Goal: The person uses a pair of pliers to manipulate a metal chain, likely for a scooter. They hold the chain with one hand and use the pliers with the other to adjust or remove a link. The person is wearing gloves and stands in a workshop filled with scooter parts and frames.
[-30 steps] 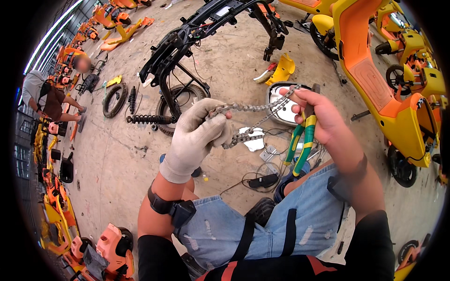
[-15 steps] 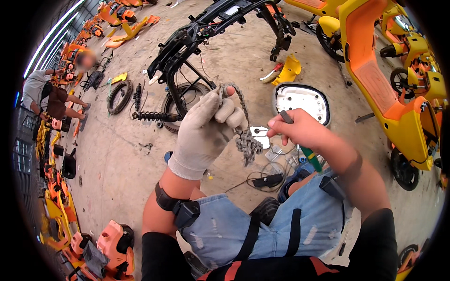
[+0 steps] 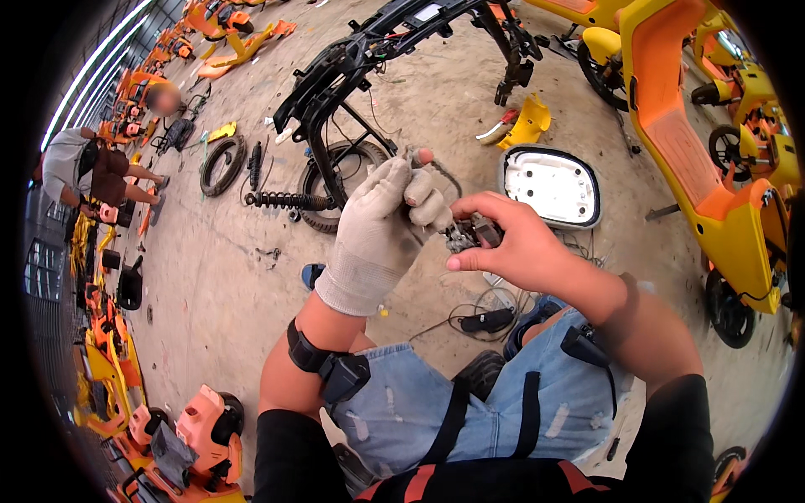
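My left hand (image 3: 373, 230), in a pale knit glove, is closed on a grey metal chain (image 3: 449, 180), which loops up behind its fingers. Just to its right, my bare right hand (image 3: 524, 251) grips the bunched lower links and a dark metal piece (image 3: 485, 233). I cannot make out whether that piece belongs to the pliers seen earlier; no green handle shows now. Beyond my hands, a white-lined seat or lid part (image 3: 549, 184) lies on the floor, and cables (image 3: 470, 331) lie by my feet.
A black scooter frame (image 3: 335, 80) with a wheel and spring stands ahead. Yellow-orange scooters (image 3: 662, 142) line the right and left. A loose tyre (image 3: 222, 168), yellow panel (image 3: 528, 121) and parts lie on the concrete floor (image 3: 210, 302). Another person (image 3: 84, 172) bends at the far left.
The chain went from stretched between my hands to bunched below my left hand. My right hand has moved left onto the bundle. The green-handled pliers no longer show.
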Demonstrator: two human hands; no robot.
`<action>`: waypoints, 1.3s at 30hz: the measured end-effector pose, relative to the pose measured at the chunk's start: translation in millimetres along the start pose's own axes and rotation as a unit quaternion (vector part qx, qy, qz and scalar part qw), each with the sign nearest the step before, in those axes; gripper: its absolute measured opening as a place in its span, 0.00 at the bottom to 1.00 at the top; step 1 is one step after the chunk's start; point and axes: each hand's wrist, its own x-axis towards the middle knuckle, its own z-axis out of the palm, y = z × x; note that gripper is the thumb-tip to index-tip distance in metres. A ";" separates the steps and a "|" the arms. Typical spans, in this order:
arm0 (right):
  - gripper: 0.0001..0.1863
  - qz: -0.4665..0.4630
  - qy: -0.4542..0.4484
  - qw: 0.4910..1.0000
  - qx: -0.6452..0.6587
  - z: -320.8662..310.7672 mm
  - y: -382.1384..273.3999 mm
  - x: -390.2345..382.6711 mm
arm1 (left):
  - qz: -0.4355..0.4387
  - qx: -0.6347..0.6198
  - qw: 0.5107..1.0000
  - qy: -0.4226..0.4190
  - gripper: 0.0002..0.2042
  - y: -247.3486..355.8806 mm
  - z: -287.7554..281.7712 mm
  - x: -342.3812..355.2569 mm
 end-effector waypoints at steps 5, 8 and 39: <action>0.31 0.037 -0.024 0.999 0.003 0.6 -8.9 -7.2 | -0.014 0.057 0.998 -0.027 0.17 1.4 10.4 -7.6; 0.29 0.043 -0.027 0.998 0.029 1.2 -6.7 -8.8 | -0.040 0.032 0.998 -0.033 0.18 5.8 7.9 -8.0; 0.11 0.209 0.061 0.971 0.094 -7.4 -1.3 0.6 | 0.035 0.127 0.991 0.037 0.15 4.0 17.2 -26.3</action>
